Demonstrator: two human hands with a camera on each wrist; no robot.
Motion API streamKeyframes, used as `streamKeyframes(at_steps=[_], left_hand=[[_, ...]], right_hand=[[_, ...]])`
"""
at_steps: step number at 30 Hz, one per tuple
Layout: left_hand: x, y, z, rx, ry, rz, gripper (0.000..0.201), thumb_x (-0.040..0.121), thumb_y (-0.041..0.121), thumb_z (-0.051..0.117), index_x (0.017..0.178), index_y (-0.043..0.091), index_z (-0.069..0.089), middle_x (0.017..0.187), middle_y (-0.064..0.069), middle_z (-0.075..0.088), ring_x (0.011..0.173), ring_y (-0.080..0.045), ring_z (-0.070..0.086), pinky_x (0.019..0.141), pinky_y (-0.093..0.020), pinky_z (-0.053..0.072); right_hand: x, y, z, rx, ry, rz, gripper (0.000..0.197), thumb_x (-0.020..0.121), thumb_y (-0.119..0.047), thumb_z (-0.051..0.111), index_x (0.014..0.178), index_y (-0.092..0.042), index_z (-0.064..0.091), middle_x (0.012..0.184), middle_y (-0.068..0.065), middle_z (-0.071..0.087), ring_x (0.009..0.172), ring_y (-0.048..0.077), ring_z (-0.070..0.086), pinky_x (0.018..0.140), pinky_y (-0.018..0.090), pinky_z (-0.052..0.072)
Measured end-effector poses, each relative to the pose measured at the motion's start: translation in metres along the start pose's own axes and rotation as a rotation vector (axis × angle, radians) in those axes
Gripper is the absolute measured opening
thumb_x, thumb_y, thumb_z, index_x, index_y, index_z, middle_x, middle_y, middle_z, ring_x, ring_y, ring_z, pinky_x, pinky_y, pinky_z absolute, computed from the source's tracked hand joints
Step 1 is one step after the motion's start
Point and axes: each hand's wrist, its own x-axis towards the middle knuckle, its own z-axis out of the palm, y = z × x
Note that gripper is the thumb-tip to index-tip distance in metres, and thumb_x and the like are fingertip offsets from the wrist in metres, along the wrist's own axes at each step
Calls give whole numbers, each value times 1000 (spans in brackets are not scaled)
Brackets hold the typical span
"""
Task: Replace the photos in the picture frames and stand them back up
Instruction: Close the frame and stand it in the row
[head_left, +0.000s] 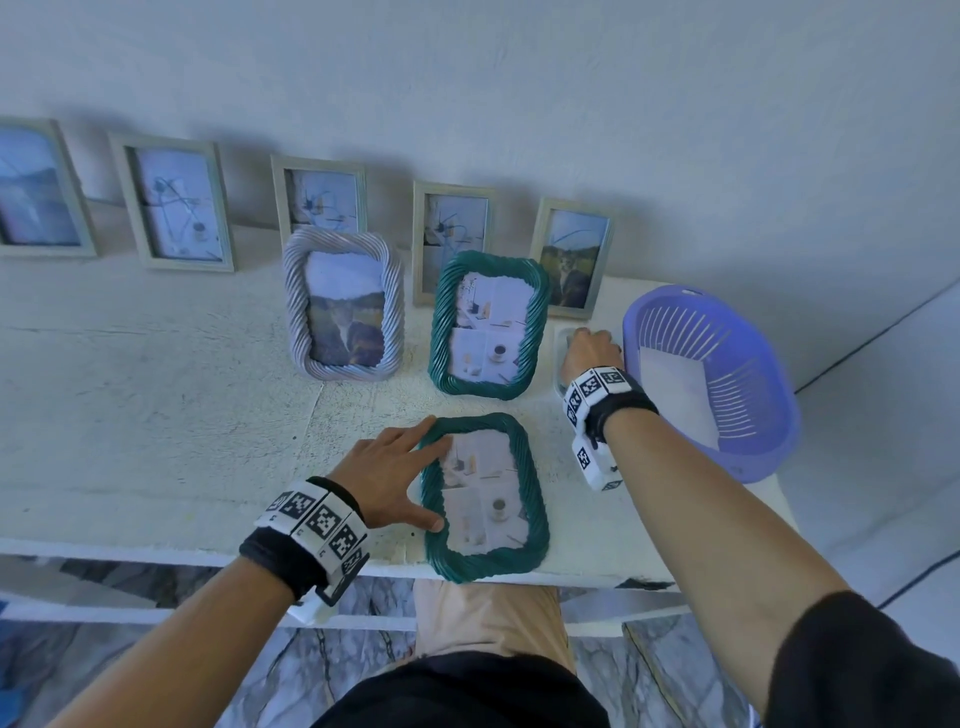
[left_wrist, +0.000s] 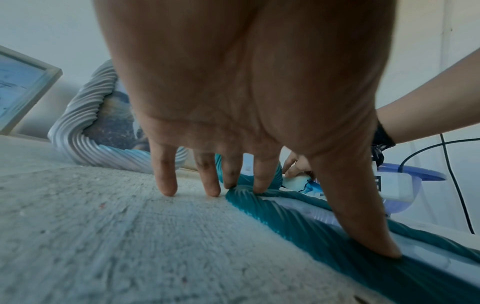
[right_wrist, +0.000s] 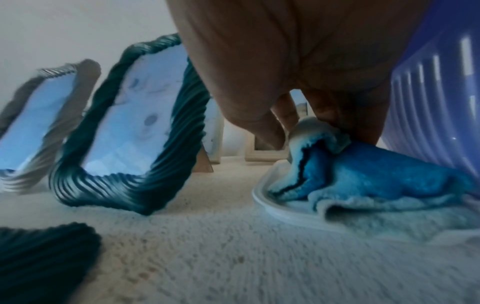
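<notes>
Left hand (head_left: 387, 475) steadies flat green frame (head_left: 535, 540); right hand (head_left: 592, 353) pinches blue cloth (right_wrist: 363, 172).

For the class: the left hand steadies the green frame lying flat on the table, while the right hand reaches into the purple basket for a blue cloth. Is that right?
Not quite. The right hand takes the blue cloth from a shallow white tray beside the purple basket, not from inside it; the right wrist view shows this. The left hand does steady the flat green frame.

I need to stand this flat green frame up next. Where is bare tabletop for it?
The widest bare patch of the table lies left of the white twisted frame and the left hand. The right side is crowded: the standing green frame, the cloth tray and the purple basket sit close together.
</notes>
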Motion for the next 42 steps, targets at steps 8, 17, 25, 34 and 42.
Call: streamKeyframes(at_steps=[8, 17, 25, 34, 42], left_hand=[[-11, 9, 4, -71, 104, -111, 106, 74, 71, 64, 155, 34, 7, 160, 3, 19, 143, -22, 24, 112, -43, 30], [-25, 31, 20, -323, 291, -197, 77, 83, 55, 64, 150, 31, 32, 125, 1, 58, 110, -18, 59, 88, -34, 49], [-26, 46, 14, -792, 288, -190, 100, 74, 82, 46, 155, 32, 15, 145, 1, 49, 130, -21, 49, 103, -31, 39], [-16, 59, -3, -1610, 291, -93, 98, 66, 89, 53, 148, 42, 29, 147, 7, 47, 132, -15, 49, 107, -54, 40], [-17, 58, -16, -1650, 286, -67, 89, 66, 81, 64, 144, 49, 33, 141, 6, 54, 126, -19, 55, 102, -57, 43]], right_hand=[[-68, -1, 2, 63, 215, -209, 37, 96, -19, 44, 130, -5, 45, 122, 23, 49, 113, 40, 46, 89, 45, 44], [-164, 4, 48, 423, -133, -248, 42, 96, -27, 48, 134, -9, 47, 107, 14, 57, 97, 28, 55, 83, 33, 44], [-168, -1, 38, 1312, -276, 33, 14, 96, -21, 55, 98, -9, 61, 89, 14, 65, 77, 24, 65, 66, 37, 55], [-195, -32, 14, 1431, -291, -352, 25, 99, -25, 52, 124, -24, 59, 113, 6, 66, 104, 24, 66, 84, 51, 56], [-194, -34, 7, 1245, -156, -375, 32, 88, -21, 70, 118, -24, 58, 95, -4, 63, 86, 14, 66, 67, 37, 60]])
